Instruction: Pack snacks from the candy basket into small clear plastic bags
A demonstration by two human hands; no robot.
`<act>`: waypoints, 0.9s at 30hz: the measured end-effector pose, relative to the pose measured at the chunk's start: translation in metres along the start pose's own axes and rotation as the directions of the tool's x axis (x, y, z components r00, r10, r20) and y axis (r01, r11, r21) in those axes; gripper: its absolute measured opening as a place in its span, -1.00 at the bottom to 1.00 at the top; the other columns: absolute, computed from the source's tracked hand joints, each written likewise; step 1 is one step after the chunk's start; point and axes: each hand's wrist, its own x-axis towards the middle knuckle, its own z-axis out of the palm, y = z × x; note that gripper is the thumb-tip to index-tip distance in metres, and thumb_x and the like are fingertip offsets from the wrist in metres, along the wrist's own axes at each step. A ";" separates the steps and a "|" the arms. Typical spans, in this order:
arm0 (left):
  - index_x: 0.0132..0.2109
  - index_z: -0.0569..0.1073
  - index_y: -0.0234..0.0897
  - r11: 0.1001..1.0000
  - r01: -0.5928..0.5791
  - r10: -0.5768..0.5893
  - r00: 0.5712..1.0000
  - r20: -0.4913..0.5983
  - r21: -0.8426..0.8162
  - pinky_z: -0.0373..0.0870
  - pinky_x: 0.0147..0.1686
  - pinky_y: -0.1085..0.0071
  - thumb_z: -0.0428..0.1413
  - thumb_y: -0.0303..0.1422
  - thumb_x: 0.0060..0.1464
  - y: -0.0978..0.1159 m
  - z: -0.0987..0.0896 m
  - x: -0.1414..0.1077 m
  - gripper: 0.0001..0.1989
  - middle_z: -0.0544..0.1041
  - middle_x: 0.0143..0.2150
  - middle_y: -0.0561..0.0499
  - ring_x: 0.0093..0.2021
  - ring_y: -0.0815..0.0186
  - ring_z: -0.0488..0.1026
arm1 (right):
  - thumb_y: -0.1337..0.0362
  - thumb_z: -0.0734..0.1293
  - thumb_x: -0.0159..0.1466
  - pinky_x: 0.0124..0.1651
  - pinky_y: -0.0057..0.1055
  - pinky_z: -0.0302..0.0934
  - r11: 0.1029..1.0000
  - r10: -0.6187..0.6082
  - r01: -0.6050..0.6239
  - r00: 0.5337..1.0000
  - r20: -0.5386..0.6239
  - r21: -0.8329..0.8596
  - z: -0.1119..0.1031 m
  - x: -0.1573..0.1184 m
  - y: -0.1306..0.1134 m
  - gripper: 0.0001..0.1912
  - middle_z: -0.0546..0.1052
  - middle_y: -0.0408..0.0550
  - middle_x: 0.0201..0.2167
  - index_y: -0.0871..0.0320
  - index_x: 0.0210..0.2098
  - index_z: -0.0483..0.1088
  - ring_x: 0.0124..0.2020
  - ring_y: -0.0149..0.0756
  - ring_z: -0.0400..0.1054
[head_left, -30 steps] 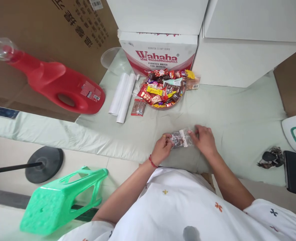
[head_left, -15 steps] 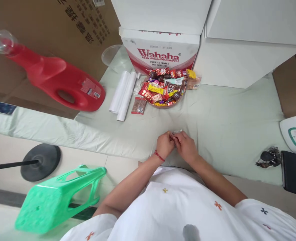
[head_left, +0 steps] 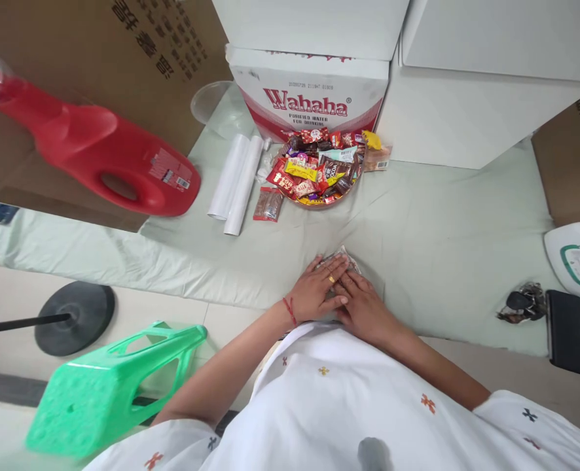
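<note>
My left hand lies flat, fingers stretched out, over a small crumpled, silvery-grey piece that looks like a wrapper or printed paper. Its fingers overlap the fingertips of my right hand, which is also flat, palm down, on the pale green cloth. Only the far edge of the crumpled piece shows past my fingers; the rest is hidden. Further back, a round dish is heaped with wrapped sweets, and a red-edged packet lies at its left.
Two white paper rolls and a big red bottle lie to the left. Behind the dish stands a Wahaha carton. Keys, a black phone and a white container are at right. A green stool lies on the floor.
My hands were pinched together around the small piece. Now both have opened out and lie flat over it, the left one partly on top of the right.
</note>
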 end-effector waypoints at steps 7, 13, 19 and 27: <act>0.42 0.29 -0.37 0.994 0.086 -0.080 0.992 -0.101 0.064 -0.10 0.50 -0.14 -0.08 -0.25 0.42 -0.008 0.025 0.004 -0.47 0.27 0.47 -0.33 0.51 0.02 0.17 | 0.30 0.27 0.41 0.35 0.05 0.24 0.934 0.161 -0.066 0.955 -0.250 0.350 -0.046 -0.005 0.057 -0.59 0.56 -0.02 0.16 -0.09 0.20 0.48 0.24 -0.12 0.38; 0.20 0.46 -0.26 0.822 0.173 -0.403 0.849 -0.341 -0.542 0.45 0.19 0.17 -0.18 -0.24 0.46 0.015 0.013 0.017 -0.59 0.63 0.11 -0.17 0.11 0.21 0.56 | -0.02 0.40 0.34 0.25 -0.08 0.36 0.758 0.302 -0.129 0.938 -0.169 0.640 -0.033 0.008 0.043 -0.32 0.37 0.10 0.36 -0.04 0.39 0.26 0.31 -0.07 0.34; -0.10 0.49 -0.25 0.685 0.338 -0.567 0.804 -0.180 -0.645 0.44 -0.13 0.29 -0.01 0.02 0.34 0.041 0.004 0.022 -0.58 0.60 -0.18 -0.11 -0.17 0.19 0.52 | -0.14 0.27 0.39 -0.30 -0.34 0.35 0.710 0.424 -0.283 0.903 -0.070 0.645 -0.021 0.018 0.024 -0.56 0.53 -0.10 -0.40 0.11 -0.16 0.47 -0.39 -0.27 0.40; -0.32 0.39 -0.23 0.536 0.422 -0.687 0.721 -0.087 -0.731 0.32 -0.33 0.34 -0.17 0.12 0.36 0.039 0.024 0.024 -0.44 0.45 -0.41 0.01 -0.38 0.29 0.36 | -0.06 0.45 0.23 -0.10 -0.29 0.41 0.350 0.561 -0.248 0.828 0.010 0.903 -0.005 -0.002 0.007 -0.41 0.61 -0.04 -0.15 0.03 0.15 0.31 -0.17 -0.21 0.50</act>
